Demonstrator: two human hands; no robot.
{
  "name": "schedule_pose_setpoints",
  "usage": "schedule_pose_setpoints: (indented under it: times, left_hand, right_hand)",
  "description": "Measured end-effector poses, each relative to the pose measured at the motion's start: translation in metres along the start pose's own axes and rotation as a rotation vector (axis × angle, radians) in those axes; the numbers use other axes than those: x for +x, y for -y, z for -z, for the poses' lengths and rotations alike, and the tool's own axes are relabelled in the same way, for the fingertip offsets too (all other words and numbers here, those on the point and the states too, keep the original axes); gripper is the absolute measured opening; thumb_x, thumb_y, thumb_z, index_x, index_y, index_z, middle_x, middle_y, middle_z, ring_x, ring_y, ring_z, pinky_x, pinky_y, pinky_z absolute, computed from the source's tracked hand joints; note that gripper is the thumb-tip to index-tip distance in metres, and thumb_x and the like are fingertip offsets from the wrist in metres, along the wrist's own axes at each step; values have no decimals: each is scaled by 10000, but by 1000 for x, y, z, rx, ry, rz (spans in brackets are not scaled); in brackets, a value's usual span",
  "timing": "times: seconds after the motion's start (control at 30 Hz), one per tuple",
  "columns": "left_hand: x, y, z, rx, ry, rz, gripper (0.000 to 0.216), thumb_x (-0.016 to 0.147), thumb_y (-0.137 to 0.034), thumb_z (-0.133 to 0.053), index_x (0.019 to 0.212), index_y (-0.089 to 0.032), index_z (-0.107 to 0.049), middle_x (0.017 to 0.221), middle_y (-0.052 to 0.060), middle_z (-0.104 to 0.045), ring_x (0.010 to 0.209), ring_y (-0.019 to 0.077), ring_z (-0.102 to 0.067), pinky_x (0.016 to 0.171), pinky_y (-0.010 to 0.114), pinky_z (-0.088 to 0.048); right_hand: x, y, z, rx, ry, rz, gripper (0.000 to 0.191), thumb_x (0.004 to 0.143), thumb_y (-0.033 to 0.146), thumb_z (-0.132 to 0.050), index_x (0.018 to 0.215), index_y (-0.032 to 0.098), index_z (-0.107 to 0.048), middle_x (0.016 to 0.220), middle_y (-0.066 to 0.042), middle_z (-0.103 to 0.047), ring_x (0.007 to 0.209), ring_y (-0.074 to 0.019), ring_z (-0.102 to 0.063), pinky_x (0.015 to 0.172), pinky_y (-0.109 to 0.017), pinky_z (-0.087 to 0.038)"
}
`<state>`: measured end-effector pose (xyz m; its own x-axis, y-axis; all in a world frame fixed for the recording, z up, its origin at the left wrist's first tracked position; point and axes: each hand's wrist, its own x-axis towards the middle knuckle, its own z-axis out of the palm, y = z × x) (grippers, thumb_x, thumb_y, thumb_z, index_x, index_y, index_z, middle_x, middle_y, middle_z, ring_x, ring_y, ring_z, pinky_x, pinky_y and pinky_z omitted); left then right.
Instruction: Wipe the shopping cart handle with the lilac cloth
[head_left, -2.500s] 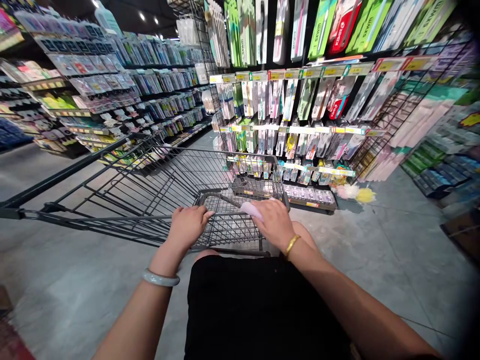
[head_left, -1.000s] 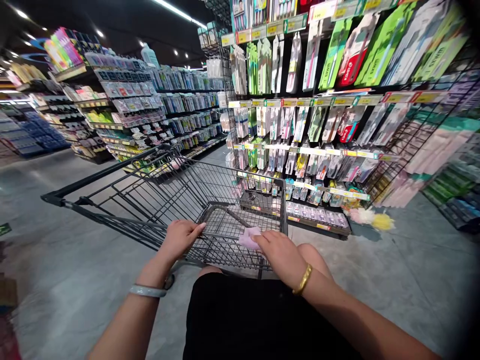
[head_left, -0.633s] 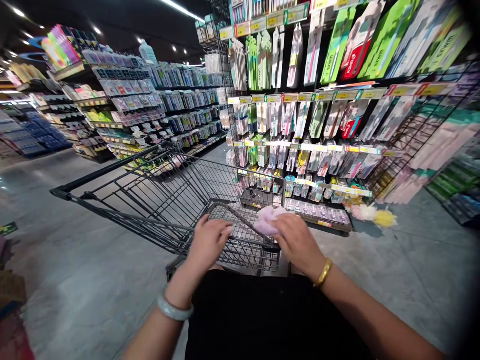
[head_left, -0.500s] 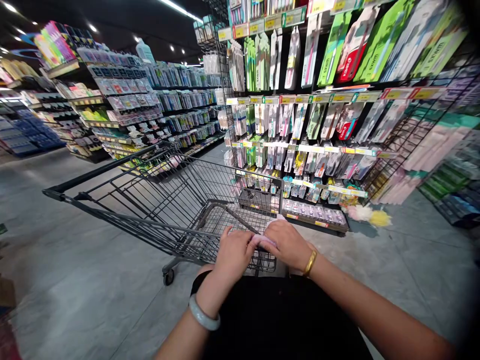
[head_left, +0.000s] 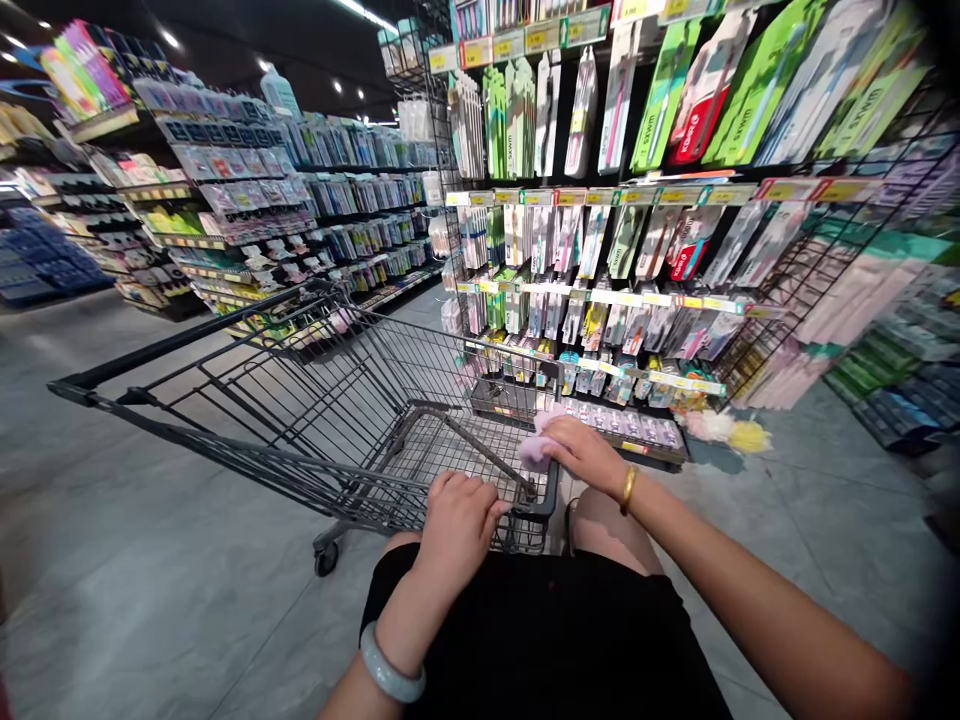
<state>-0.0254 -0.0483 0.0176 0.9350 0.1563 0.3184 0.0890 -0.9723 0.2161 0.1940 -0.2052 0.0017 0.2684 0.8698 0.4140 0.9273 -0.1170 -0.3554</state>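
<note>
In the head view, a dark metal shopping cart (head_left: 71, 390) stands in front of me with its wire basket bare. My left hand (head_left: 459, 515) is closed over its near top rail, a pale bracelet on the wrist. A fluffy lilac cloth (head_left: 535, 453) is pinched in my right hand (head_left: 589, 455), pressed to the rail at the cart's right corner. Part of the cloth is hidden under the fingers. A gold bracelet (head_left: 628, 490) circles my right wrist.
Beyond the cart rises a wire display rack (head_left: 570, 195) hung with packaged toothbrush-like goods. Fluffy white and yellow items (head_left: 750, 437) sit low at its right end. More stocked shelves (head_left: 240, 180) stand to the left. Grey floor (head_left: 187, 610) surrounds the cart.
My hands, close together over the cloth before, are now apart. The right one has shifted right along the rail with the cloth; the left stays on the rail. The view has turned slightly right.
</note>
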Motion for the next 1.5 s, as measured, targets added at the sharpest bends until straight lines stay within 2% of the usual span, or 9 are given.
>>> schedule_pose_setpoints:
  times: [0.13,0.3,0.47,0.73,0.97,1.1,1.2,1.33,1.5]
  left_hand:
    - [2,1,-1,4,8,-1,354,960,-430,-402,731,-223,-574,725,26,-619,766,200,-525,831,386,-335]
    - [0,2,1,2,13,6,346,957,-427,-417,731,-219,-576,739,31,-626,780,202,-521,810,385,-320]
    - [-2,-1,3,39,40,23,341,964,-421,-407,750,-214,-574,760,22,-630,791,203,-518,792,382,-306]
    - [19,-18,-7,54,52,35,158,902,-229,-489,825,-203,-624,838,55,-665,869,227,-558,787,386,-327]
    - [19,25,19,-65,24,-27,401,955,-403,-452,1331,-270,-486,1241,52,-640,1185,205,-532,1117,456,-207]
    - [10,82,39,190,-84,169,389,959,-480,-397,1212,-248,-582,1208,74,-656,1199,265,-521,1135,554,-76]
    - [8,108,43,298,-52,228,353,972,-436,-363,953,-216,-638,996,63,-688,1000,241,-584,1083,505,-209]
    - [13,105,39,349,-34,219,356,974,-400,-341,830,-208,-603,849,56,-652,859,232,-566,881,402,-353]
    - [21,87,35,357,-51,212,350,970,-397,-347,827,-204,-602,842,67,-640,847,236,-551,839,381,-333]
  right_hand:
    - [29,-23,2,-94,-51,-158,392,990,407,-368,999,141,-656,1009,-107,-663,1020,-223,-547,949,-388,-403]
    - [6,32,1,31,46,-78,377,987,412,-390,884,188,-676,930,-58,-683,918,-195,-578,876,-349,-442]
    - [-38,54,6,215,-109,-62,294,988,391,-418,1055,240,-662,1140,-49,-668,1167,-197,-539,1041,-380,-390]
    - [-24,92,0,17,-105,-70,250,982,341,-444,994,209,-657,994,-52,-688,956,-205,-596,901,-375,-461]
    - [-45,60,-19,-219,-205,3,282,949,337,-513,1162,180,-609,1108,-102,-644,1066,-255,-554,948,-425,-429]
    - [-45,38,-15,-220,-216,22,287,968,347,-473,1147,163,-604,1065,-103,-647,1027,-234,-560,930,-386,-422]
    - [-32,46,-7,-280,-147,-89,254,977,354,-453,1033,172,-621,970,-86,-656,928,-219,-572,849,-351,-415]
    - [5,85,-18,-394,-74,-288,243,972,361,-460,880,187,-602,799,-59,-638,757,-206,-550,684,-323,-345]
    - [43,116,-53,-375,-194,-247,248,981,376,-438,929,198,-603,838,-59,-632,795,-202,-516,706,-326,-292]
